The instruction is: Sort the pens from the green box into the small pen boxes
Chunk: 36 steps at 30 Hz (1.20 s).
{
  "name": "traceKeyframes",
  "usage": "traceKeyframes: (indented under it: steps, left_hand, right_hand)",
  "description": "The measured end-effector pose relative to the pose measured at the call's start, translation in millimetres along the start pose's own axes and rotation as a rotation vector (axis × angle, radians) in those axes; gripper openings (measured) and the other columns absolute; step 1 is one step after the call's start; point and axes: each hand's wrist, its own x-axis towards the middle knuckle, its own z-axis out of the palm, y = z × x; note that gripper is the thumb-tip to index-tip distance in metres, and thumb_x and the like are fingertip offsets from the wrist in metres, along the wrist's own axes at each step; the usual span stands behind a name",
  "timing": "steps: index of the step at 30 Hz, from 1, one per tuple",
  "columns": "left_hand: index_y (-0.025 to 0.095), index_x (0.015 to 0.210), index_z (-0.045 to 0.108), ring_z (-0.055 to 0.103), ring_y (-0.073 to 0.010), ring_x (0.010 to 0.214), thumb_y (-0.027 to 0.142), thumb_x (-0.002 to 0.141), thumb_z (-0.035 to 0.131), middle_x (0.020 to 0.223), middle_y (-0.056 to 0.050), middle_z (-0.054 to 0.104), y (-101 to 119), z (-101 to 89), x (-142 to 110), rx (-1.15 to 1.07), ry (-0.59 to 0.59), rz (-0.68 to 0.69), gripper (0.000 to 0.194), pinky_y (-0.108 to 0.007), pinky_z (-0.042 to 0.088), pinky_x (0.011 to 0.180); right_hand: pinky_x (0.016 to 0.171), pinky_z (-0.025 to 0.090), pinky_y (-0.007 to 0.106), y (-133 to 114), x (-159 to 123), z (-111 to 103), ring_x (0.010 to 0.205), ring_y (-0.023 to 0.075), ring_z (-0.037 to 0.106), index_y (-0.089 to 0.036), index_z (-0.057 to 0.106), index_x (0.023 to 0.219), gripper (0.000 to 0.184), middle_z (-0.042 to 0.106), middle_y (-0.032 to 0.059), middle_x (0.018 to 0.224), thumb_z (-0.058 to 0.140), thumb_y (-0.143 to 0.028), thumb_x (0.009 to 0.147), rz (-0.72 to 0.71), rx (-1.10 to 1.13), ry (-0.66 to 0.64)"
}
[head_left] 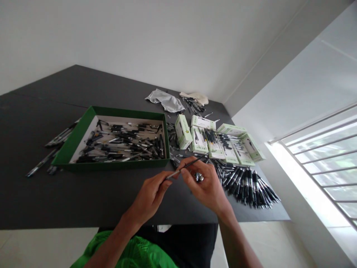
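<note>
Both hands meet in front of me above the table, joined by a slim pen refill [194,161], grey at its lower left end and dark toward the upper right. My left hand [150,193] pinches the grey end between thumb and fingers. Thumb and fingertips of my right hand [205,184] close on the refill's middle. A small shiny clear piece [199,177] shows inside the curl of the right hand; its kind I cannot make out. Just beyond the hands, a green open box [111,165] holds many loose black and clear pen parts.
Pale green cartons [184,132] stand right of the box, some lying open with pens inside. A fan of black pens [251,188] lies at the right edge. Behind are a grey cloth [166,100] and a cream cloth [196,97]. Clear pen barrels [41,162] lie left.
</note>
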Motion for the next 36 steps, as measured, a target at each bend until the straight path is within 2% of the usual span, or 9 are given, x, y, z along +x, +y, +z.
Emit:
traceKeyframes:
  steps: [4, 8, 10, 13, 16, 23, 26, 32, 36]
  left_hand:
    - [0.018, 0.119, 0.072, 0.06, -0.0171, 0.069, 0.039, 0.108, 0.047, 0.085, -0.003, 0.069, -2, 1.0, -1, -0.009, -0.034, -0.021, 0.034, -0.025, 0.049, 0.073]
    - [0.018, 0.113, 0.069, 0.063, -0.0186, 0.082, 0.037, 0.109, 0.047, 0.092, -0.004, 0.068, -2, 0.1, -1, -0.05, -0.069, -0.015, 0.03, -0.026, 0.047, 0.078]
    - [0.019, 0.108, 0.068, 0.062, -0.0188, 0.087, 0.035, 0.109, 0.045, 0.095, -0.004, 0.066, 0, -1.8, -2, -0.072, -0.078, -0.001, 0.028, -0.026, 0.045, 0.081]
    - [0.019, 0.099, 0.064, 0.057, -0.0173, 0.085, 0.034, 0.111, 0.041, 0.093, -0.003, 0.059, 2, -5.1, -6, -0.132, -0.084, 0.001, 0.03, -0.026, 0.043, 0.08]
    - [0.02, 0.091, 0.057, 0.051, -0.0159, 0.079, 0.038, 0.112, 0.036, 0.088, -0.001, 0.05, 4, -7.1, -11, -0.218, -0.049, -0.009, 0.035, -0.026, 0.04, 0.073]
    - [0.021, 0.084, 0.049, 0.045, -0.0175, 0.078, 0.041, 0.113, 0.032, 0.085, -0.001, 0.045, 9, -13.8, -16, -0.199, 0.053, 0.041, 0.038, -0.029, 0.037, 0.072]
    - [0.021, 0.084, 0.05, 0.047, -0.0182, 0.08, 0.04, 0.112, 0.033, 0.084, -0.001, 0.047, 11, -20.5, -15, -0.142, 0.066, 0.049, 0.038, -0.03, 0.037, 0.075]
    - [0.02, 0.095, 0.06, 0.048, -0.0145, 0.066, 0.045, 0.11, 0.04, 0.079, 0.001, 0.053, 9, -27.6, -19, -0.057, 0.021, -0.076, 0.035, -0.027, 0.037, 0.063]
    - [0.02, 0.104, 0.063, 0.036, -0.0114, 0.051, 0.046, 0.109, 0.043, 0.065, 0.006, 0.043, 8, -24.8, -14, -0.038, 0.008, -0.104, 0.034, -0.024, 0.029, 0.051]
  right_hand:
    - [0.06, 0.047, 0.023, -3, -1, -1, 0.061, 0.0107, 0.059, -0.021, 0.07, 0.1, 0.01, 0.073, -0.0011, 0.083, 0.06, -0.023, 0.098, -0.032, -0.107, -0.036]
    - [0.086, 0.052, 0.028, -5, 0, -5, 0.093, 0.0177, 0.069, -0.022, 0.072, 0.106, 0.011, 0.075, 0.0036, 0.102, 0.064, -0.02, 0.098, -0.125, -0.197, -0.132]
    - [0.091, 0.052, 0.03, 0, 2, -9, 0.101, 0.019, 0.069, -0.022, 0.069, 0.118, 0.02, 0.074, 0.0048, 0.108, 0.065, -0.02, 0.099, -0.118, -0.215, -0.178]
    - [0.087, 0.052, 0.03, 16, 9, -10, 0.093, 0.0186, 0.07, -0.02, 0.063, 0.132, 0.031, 0.075, 0.0045, 0.101, 0.062, -0.02, 0.101, -0.028, -0.288, -0.103]
    - [0.087, 0.051, 0.03, 35, 24, 0, 0.092, 0.0198, 0.072, -0.018, 0.069, 0.118, 0.02, 0.075, 0.0072, 0.105, 0.057, -0.019, 0.103, 0.05, -0.443, 0.003]
    - [0.081, 0.051, 0.029, 45, 70, 31, 0.1, 0.0231, 0.072, -0.018, 0.069, 0.113, 0.03, 0.073, 0.0125, 0.114, 0.041, -0.009, 0.104, 0.207, -0.886, -0.106]
    - [0.081, 0.052, 0.031, 46, 79, 34, 0.098, 0.0246, 0.073, -0.015, 0.069, 0.107, 0.032, 0.073, 0.0153, 0.111, 0.039, -0.004, 0.102, 0.24, -0.924, -0.129]
    - [0.08, 0.052, 0.033, 50, 83, 39, 0.095, 0.0264, 0.073, -0.015, 0.07, 0.103, 0.034, 0.073, 0.0171, 0.109, 0.038, -0.003, 0.1, 0.26, -0.92, -0.13]
    - [0.08, 0.05, 0.029, 47, 75, 30, 0.096, 0.024, 0.073, -0.017, 0.07, 0.108, 0.028, 0.075, 0.0132, 0.109, 0.043, -0.014, 0.104, 0.245, -0.869, -0.084]
